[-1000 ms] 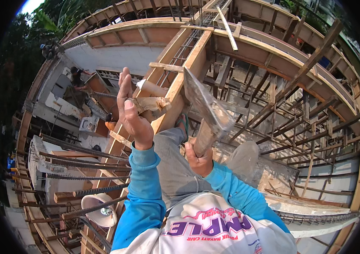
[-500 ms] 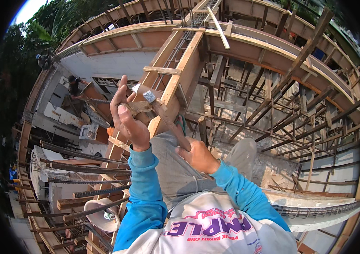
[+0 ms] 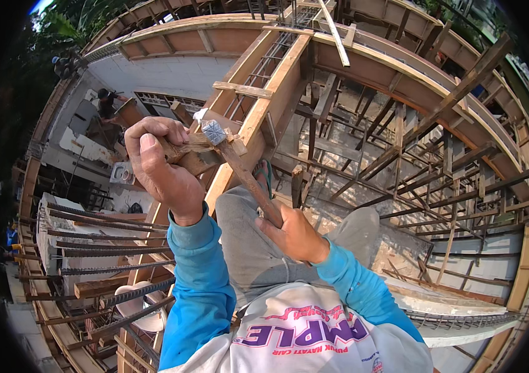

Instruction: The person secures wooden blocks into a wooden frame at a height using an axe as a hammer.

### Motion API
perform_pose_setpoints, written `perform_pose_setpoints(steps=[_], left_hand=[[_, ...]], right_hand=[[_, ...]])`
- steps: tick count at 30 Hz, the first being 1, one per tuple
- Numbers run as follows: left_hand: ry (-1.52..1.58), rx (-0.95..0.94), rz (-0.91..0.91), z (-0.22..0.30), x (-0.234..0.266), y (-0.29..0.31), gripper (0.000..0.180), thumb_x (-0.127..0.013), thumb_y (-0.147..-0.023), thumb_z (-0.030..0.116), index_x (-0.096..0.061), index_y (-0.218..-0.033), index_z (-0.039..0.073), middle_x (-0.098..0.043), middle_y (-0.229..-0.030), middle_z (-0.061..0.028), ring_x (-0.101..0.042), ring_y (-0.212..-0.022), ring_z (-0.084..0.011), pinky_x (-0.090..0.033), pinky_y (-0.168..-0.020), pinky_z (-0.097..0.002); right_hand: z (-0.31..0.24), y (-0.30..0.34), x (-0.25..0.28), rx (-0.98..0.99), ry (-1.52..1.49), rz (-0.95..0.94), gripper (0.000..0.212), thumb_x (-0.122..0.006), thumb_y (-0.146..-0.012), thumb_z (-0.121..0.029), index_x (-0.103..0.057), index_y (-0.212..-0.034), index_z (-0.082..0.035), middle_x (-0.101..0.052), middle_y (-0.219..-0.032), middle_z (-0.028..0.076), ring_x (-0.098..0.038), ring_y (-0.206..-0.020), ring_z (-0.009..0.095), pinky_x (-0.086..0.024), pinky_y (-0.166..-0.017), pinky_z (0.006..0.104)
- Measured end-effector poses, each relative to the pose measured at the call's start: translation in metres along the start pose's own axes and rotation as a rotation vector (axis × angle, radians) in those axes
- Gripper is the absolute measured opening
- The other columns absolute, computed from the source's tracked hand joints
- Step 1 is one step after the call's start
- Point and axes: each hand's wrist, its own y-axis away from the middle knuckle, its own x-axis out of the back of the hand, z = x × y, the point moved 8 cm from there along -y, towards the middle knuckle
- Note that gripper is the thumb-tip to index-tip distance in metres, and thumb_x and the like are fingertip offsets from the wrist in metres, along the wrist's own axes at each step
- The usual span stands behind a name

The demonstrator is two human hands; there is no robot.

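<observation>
My right hand (image 3: 292, 233) is wrapped round the lower end of a hammer's wooden handle (image 3: 249, 183). The hammer's grey metal head (image 3: 213, 132) points up and to the left, by the edge of a timber beam form (image 3: 249, 133). My left hand (image 3: 162, 161) is raised left of the hammer head, its fingers bent over the end of a short, rough piece of wood (image 3: 183, 148). That wood reaches right toward the hammer head; whether they touch is hard to tell. Part of my left fingers' grip is hidden behind the thumb and palm.
Several ribbed steel bars (image 3: 109, 253) jut out at left, near a pale hat (image 3: 143, 304). Timber props (image 3: 401, 149) fill the deep space at right. A sandalled foot (image 3: 265, 177) is beside the beam form. Another person (image 3: 107, 105) stands lower down at far left.
My left hand has moved left and slightly down, and its outstretched fingers have bent over the wood. The hammer head has shifted slightly up and left. The view has turned a little.
</observation>
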Motion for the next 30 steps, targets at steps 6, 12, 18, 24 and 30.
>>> perform_pose_setpoints(steps=[6,12,18,24,30], left_hand=[[-0.030,0.034,-0.048,-0.029,0.010,0.001,0.024,-0.039,-0.090,0.025,-0.047,-0.090,0.003,-0.053,-0.081,-0.0101,-0.049,-0.076,-0.0168,-0.043,-0.077,-0.0341],[-0.192,-0.106,-0.084,-0.016,0.001,0.000,0.022,-0.036,-0.089,0.026,-0.046,-0.087,0.007,-0.063,-0.110,-0.0200,-0.046,-0.121,-0.0301,-0.029,-0.107,-0.0444],[-0.343,-0.156,-0.051,-0.008,0.005,0.001,0.022,-0.033,-0.089,0.028,-0.043,-0.083,0.010,-0.051,-0.136,-0.0176,-0.020,-0.142,-0.0317,-0.007,-0.117,-0.0476],[-0.115,-0.028,-0.109,-0.007,0.009,0.025,0.019,-0.034,-0.089,0.026,-0.039,-0.084,0.008,-0.050,-0.131,-0.0271,-0.036,-0.135,-0.0353,-0.023,-0.114,-0.0497],[0.015,0.018,-0.113,-0.019,0.006,0.024,0.023,-0.042,-0.088,0.027,-0.041,-0.084,0.005,-0.041,-0.076,-0.0070,-0.039,-0.069,-0.0145,-0.039,-0.068,-0.0307]], right_hand=[[0.043,-0.020,-0.017,-0.104,-0.319,-0.095,0.025,-0.064,-0.090,-0.023,-0.051,-0.094,-0.002,-0.049,-0.062,0.005,-0.046,-0.049,0.017,-0.038,-0.046,0.0309],[-0.008,-0.001,0.007,-0.289,-0.928,-0.133,0.022,-0.059,-0.094,-0.025,-0.047,-0.087,-0.008,-0.044,-0.058,-0.004,-0.038,-0.043,0.004,-0.034,-0.039,0.0237],[-0.096,0.024,0.062,0.602,-0.648,0.380,0.012,-0.061,-0.090,-0.007,-0.050,-0.088,-0.004,-0.048,-0.067,0.002,-0.046,-0.056,0.011,-0.039,-0.056,0.0275],[0.048,-0.005,-0.026,0.013,0.076,0.128,0.029,-0.063,-0.087,-0.020,-0.057,-0.100,0.005,-0.060,-0.074,0.029,-0.061,-0.071,0.045,-0.047,-0.061,0.0443],[0.078,-0.015,-0.043,-0.017,-0.319,-0.036,0.024,-0.062,-0.090,-0.025,-0.053,-0.088,-0.003,-0.052,-0.060,0.006,-0.052,-0.049,0.020,-0.042,-0.047,0.0359]])
